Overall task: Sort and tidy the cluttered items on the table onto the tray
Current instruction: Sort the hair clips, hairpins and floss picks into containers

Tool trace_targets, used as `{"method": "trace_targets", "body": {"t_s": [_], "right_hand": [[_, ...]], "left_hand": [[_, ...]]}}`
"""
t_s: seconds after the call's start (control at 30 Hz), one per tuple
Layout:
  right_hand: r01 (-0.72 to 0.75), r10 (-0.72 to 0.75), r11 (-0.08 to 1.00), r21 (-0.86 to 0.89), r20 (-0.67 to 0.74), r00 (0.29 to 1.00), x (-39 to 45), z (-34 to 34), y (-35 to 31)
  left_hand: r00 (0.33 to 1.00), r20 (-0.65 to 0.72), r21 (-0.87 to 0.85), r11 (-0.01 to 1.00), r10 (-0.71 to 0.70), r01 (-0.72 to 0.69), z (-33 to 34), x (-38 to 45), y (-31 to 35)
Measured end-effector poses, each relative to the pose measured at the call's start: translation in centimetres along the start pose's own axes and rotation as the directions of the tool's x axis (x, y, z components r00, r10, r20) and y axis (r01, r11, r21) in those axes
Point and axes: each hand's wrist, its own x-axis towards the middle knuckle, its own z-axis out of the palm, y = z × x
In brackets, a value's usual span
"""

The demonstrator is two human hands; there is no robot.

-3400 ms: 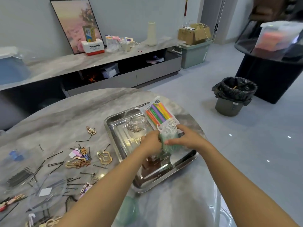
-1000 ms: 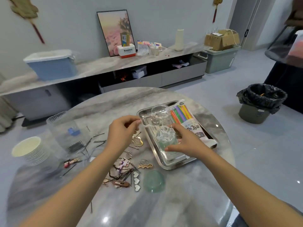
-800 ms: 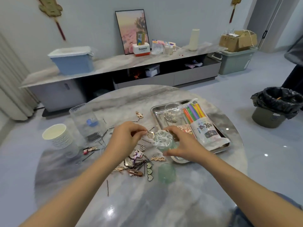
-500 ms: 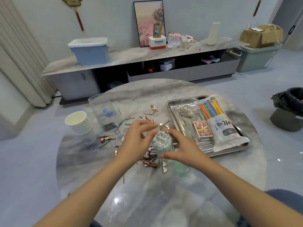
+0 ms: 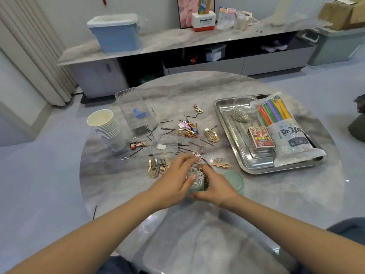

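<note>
A small pale green jar stuffed with white looped pieces stands on the round marble table, left of the steel tray. My right hand grips the jar from the right. My left hand curls over its top from the left, fingers on the white pieces. The jar's green lid lies just right of my right hand. The tray holds a clear glass jar of clips, a red card box and a bag of coloured straws.
Hair clips and bobby pins lie scattered left of the tray. A clear round lid, a clear box and a stack of paper cups stand further left. One bobby pin lies at the table's near-left edge.
Both hands brought the green jar off the tray, down onto the table near the lid. The left hand came over the jar's top. The view turned left and down.
</note>
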Motion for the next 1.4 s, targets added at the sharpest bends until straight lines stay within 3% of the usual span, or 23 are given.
{"method": "trace_targets", "body": {"t_s": [0.13,0.27,0.37,0.47,0.57,0.7,0.8,0.9,0.97,1.03,1.07,1.13,1.2,1.3,1.4], "right_hand": [[0.01,-0.01,0.998,-0.066,0.007,1.0,-0.1,0.9,-0.1],[0.039,-0.034,0.98,-0.196,0.033,0.999,-0.4,1.9,0.1],[0.003,-0.01,0.987,-0.162,-0.039,0.999,-0.4,1.9,0.3],[0.011,-0.021,0.987,-0.162,-0.06,0.998,-0.2,1.9,0.5],[0.027,-0.038,0.985,-0.169,-0.063,0.997,-0.3,1.7,0.6],[0.043,-0.057,0.971,-0.235,-0.054,0.997,-0.6,1.3,0.1],[0.043,-0.049,0.955,-0.293,-0.013,0.999,-0.8,0.4,-0.2],[0.01,0.001,0.834,-0.552,0.02,1.0,-1.0,-1.5,-0.2],[-0.038,0.091,0.621,-0.783,0.024,0.996,-1.4,-3.0,0.1],[-0.09,0.207,0.466,-0.88,0.01,0.978,-1.9,-4.0,0.3],[-0.115,0.256,0.451,-0.885,0.005,0.967,-2.0,-4.2,0.5],[-0.127,0.296,0.491,-0.862,0.027,0.955,-2.1,-4.6,0.6],[-0.127,0.253,0.618,-0.776,0.043,0.967,-2.0,-5.0,0.4],[-0.069,0.058,0.842,-0.535,-0.036,0.998,-1.8,-5.8,-0.8],[0.048,-0.099,0.955,-0.294,-0.16,0.982,-1.9,-5.4,-2.4]], "left_hand": [[0.994,-0.053,-0.115,0.99,-0.093,0.086,0.1,-0.6,-0.3],[0.998,0.065,0.018,1.0,-0.02,0.019,1.4,-1.2,0.0],[0.999,-0.036,0.047,0.999,-0.02,0.022,1.2,-0.8,0.1],[0.998,0.069,0.098,0.995,-0.007,0.0,1.2,-0.6,-0.1],[0.999,-0.035,0.156,0.988,-0.008,0.013,1.2,-0.5,0.1],[0.999,0.043,0.256,0.966,0.01,-0.021,1.6,-0.5,0.1],[0.999,-0.033,0.212,0.977,-0.014,0.02,1.4,-0.5,0.2],[0.998,-0.042,0.097,0.994,-0.054,0.058,0.7,-0.7,0.1],[0.995,-0.001,0.005,0.995,-0.096,0.096,0.5,-1.1,-0.4],[0.985,0.075,-0.152,0.975,-0.154,0.164,0.5,-1.6,-0.8],[0.977,0.112,-0.238,0.949,-0.182,0.205,0.4,-1.7,-1.0],[0.962,0.16,-0.343,0.901,-0.222,0.265,0.2,-2.1,-1.4],[0.955,0.192,-0.339,0.898,-0.225,0.28,0.0,-2.3,-1.9],[0.95,0.228,-0.311,0.909,-0.214,0.279,-0.2,-2.7,-2.5],[0.958,0.184,-0.274,0.924,-0.221,0.266,-0.2,-2.6,-2.5]]}}
